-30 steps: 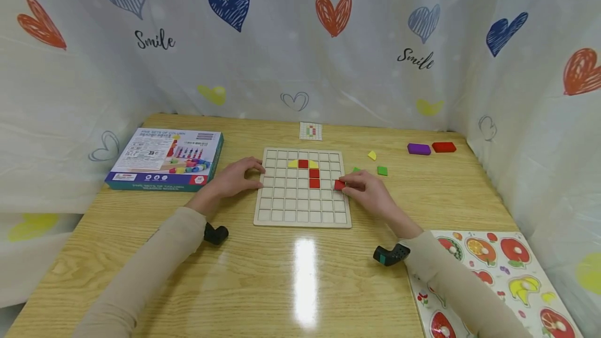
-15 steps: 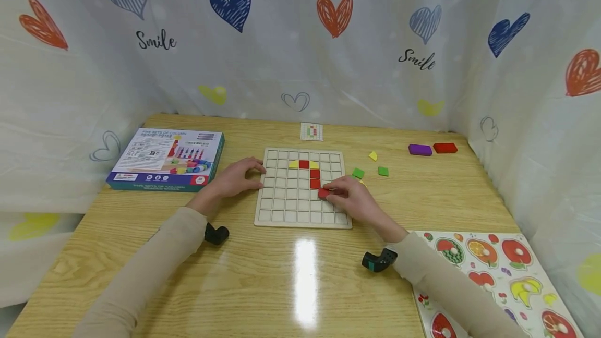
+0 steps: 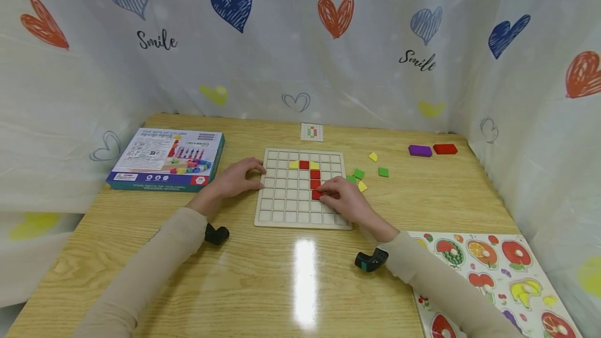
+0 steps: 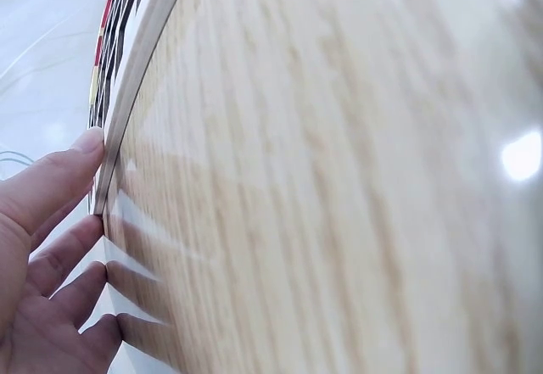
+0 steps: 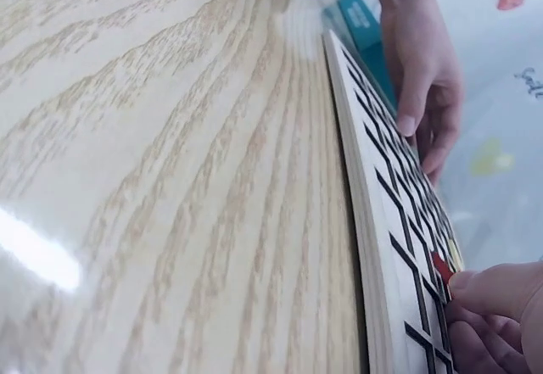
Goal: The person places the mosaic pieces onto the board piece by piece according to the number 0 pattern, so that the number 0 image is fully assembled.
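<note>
A pale wooden grid board [image 3: 285, 218] lies mid-table. Several red square tiles make a bent row on it, with a yellow piece [image 3: 293, 164] at either side of the uppermost one. My right hand [image 3: 346, 200] pinches the lowest red tile [image 3: 316, 194] between thumb and fingertips, in line below the others; the right wrist view shows my thumb against this red tile [image 5: 442, 265]. My left hand [image 3: 238, 177] rests at the board's left edge, thumb and loosely bent fingers touching its side [image 4: 140, 60] in the left wrist view.
Green squares [image 3: 383, 172] and yellow pieces [image 3: 373, 157] lie right of the board. Behind it is a small pattern card [image 3: 312, 132]. A boxed set [image 3: 164, 159] stands left, purple [image 3: 420, 151] and red blocks [image 3: 445, 149] far right, a fruit puzzle board [image 3: 504, 270] front right.
My right hand has carried the red tile leftward from the board's right side to the spot below the other red tiles. The left hand has stayed at the board's edge.
</note>
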The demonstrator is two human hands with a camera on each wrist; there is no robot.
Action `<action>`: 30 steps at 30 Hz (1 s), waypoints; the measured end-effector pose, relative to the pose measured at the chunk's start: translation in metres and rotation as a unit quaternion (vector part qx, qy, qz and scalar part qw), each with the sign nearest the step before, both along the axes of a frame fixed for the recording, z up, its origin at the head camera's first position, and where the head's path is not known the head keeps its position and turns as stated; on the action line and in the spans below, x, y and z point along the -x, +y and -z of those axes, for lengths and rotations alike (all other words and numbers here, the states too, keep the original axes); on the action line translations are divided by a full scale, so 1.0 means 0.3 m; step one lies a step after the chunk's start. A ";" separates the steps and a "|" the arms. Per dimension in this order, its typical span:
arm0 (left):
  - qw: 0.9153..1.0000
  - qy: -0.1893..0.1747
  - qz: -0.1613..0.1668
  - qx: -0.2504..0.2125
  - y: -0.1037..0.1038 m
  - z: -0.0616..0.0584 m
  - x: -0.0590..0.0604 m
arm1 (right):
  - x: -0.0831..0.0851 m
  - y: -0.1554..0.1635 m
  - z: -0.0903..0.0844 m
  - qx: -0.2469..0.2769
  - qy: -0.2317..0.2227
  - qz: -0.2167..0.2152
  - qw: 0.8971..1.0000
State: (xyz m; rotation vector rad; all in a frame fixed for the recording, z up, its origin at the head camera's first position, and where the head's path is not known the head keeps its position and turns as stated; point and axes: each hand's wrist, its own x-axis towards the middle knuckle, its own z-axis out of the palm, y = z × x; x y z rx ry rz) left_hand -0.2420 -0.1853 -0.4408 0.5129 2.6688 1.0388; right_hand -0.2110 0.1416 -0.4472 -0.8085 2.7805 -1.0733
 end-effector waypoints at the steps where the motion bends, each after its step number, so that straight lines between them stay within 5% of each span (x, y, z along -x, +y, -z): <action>1: 1.000 -0.001 0.000 -0.001 0.000 0.000 0.000 | -0.001 -0.002 0.002 -0.002 0.003 0.000 1.000; 30: 1.000 -0.003 0.003 -0.001 0.001 -0.008 -0.002 | -0.010 -0.018 0.021 0.004 0.017 0.009 1.000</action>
